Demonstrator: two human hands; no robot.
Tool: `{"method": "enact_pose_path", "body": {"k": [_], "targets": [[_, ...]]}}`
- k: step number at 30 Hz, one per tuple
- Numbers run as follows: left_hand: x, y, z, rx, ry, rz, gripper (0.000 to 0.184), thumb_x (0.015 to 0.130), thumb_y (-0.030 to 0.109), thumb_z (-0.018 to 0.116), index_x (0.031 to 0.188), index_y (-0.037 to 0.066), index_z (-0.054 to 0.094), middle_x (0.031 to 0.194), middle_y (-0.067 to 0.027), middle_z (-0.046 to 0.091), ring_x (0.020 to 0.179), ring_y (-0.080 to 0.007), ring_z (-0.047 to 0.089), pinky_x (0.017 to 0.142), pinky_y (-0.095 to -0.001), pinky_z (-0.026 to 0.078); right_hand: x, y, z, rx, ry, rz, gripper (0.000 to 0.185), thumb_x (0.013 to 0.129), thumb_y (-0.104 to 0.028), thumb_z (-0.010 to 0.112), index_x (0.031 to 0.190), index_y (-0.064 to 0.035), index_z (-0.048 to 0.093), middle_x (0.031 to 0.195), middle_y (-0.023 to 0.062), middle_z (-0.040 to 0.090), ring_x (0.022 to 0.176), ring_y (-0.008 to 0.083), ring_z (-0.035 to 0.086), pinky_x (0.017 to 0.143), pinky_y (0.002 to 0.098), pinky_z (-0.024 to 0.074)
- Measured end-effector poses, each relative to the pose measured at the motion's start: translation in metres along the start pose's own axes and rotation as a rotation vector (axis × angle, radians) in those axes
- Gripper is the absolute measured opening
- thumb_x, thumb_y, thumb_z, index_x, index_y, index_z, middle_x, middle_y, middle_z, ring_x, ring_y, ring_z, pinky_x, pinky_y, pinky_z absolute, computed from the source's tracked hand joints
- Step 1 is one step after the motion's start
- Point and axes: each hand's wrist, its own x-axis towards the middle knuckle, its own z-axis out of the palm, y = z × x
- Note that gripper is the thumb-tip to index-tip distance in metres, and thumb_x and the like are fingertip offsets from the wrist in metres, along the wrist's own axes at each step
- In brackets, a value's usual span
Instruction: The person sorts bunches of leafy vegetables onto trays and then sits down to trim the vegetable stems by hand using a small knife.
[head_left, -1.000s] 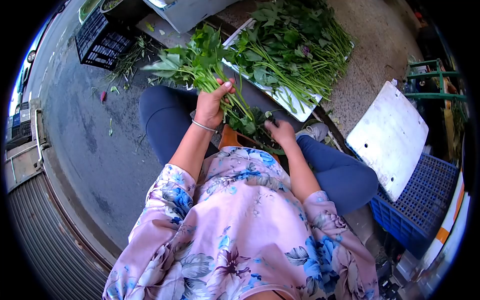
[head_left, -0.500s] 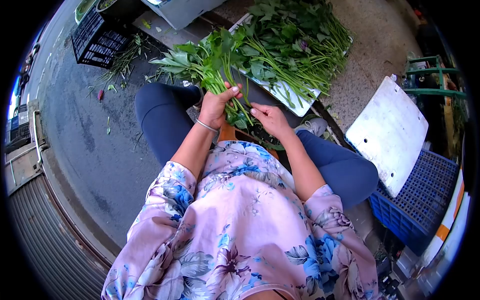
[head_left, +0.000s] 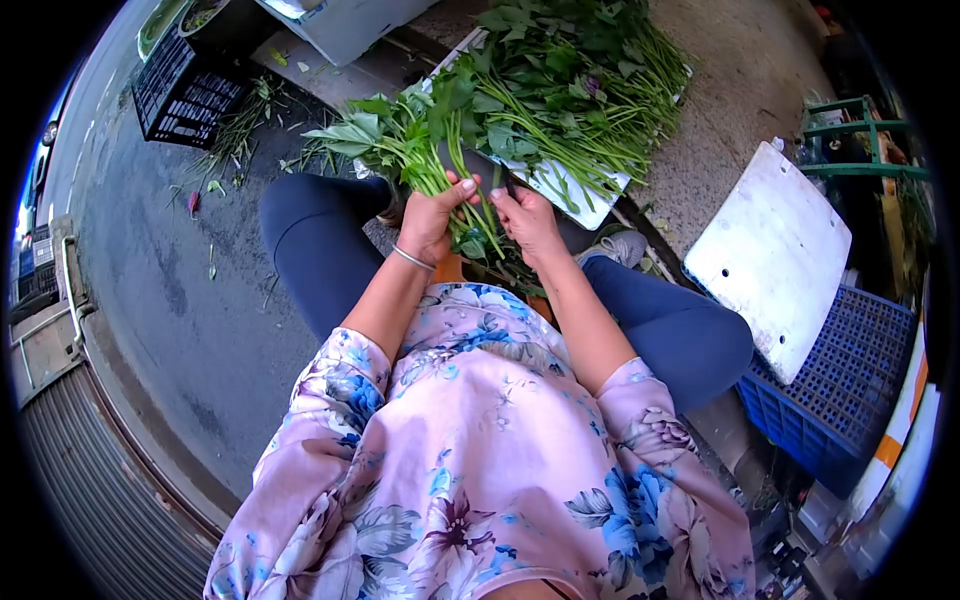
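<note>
In the head view, the fingers of the left hand [head_left: 428, 222] are wrapped round a bunch [head_left: 405, 150] of leafy stems, thumb laid across it. The leaves fan out past the fingers, away from the body; the cut-looking stem ends slant down to the right of the thumb, into the gap between the hands. The right hand [head_left: 530, 222] is just beside them, its thumb and forefinger brought close together and the other fingers curled; whether a stem is pinched there I cannot tell.

Beyond the right fingers, a large pile [head_left: 580, 90] of the same greens lies on a white tray [head_left: 592, 214], whose near end is close to those fingertips. Below the left fingers, between the knees, some loose leaves [head_left: 472, 243] show. Farther out to the left of the left fingers, stem scraps [head_left: 235, 148] litter the ground near a black crate [head_left: 185, 105].

As for progress, I judge that one handful is gathered and being worked on, and the scraps suggest some stems are already dealt with. Much appears left, since the pile is far bigger than the bunch. No finished bundle can be made out.
</note>
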Motion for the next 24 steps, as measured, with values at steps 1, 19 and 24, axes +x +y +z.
{"method": "enact_pose_path", "body": {"k": [1,19,24], "targets": [[-0.001,-0.002,0.002,-0.008,-0.004,0.012,0.018,0.074,0.001,0.061,0.084,0.007,0.047,0.086,-0.0094,0.060,0.067,-0.0137,0.056,0.054,-0.0227,0.044,0.002,0.008,-0.001,0.027,0.039,0.054,0.024,0.079,-0.026,0.057,0.072,-0.0035,0.059,0.056,-0.0036,0.044,0.051,0.0050,0.037,0.044,0.0211,0.0287],[-0.003,-0.040,-0.016,0.479,0.049,0.168,0.020,0.067,-0.008,0.065,0.075,0.002,0.050,0.071,-0.0045,0.056,0.063,-0.0136,0.056,0.056,-0.0245,0.047,-0.001,-0.032,-0.015,0.352,0.378,-0.064,0.032,0.077,-0.034,0.062,0.071,-0.0028,0.057,0.054,-0.0029,0.046,0.045,0.0058,0.038,0.044,0.0206,0.0288],[0.004,-0.050,-0.025,0.633,-0.012,0.244,0.020,0.066,-0.009,0.065,0.075,0.002,0.050,0.069,-0.0037,0.055,0.059,-0.0118,0.053,0.053,-0.0244,0.046,0.032,-0.052,-0.048,0.254,0.491,-0.232,0.020,0.074,-0.019,0.065,0.066,-0.0080,0.051,0.055,-0.0044,0.044,0.042,0.0036,0.035,0.038,0.0187,0.0255]]}}
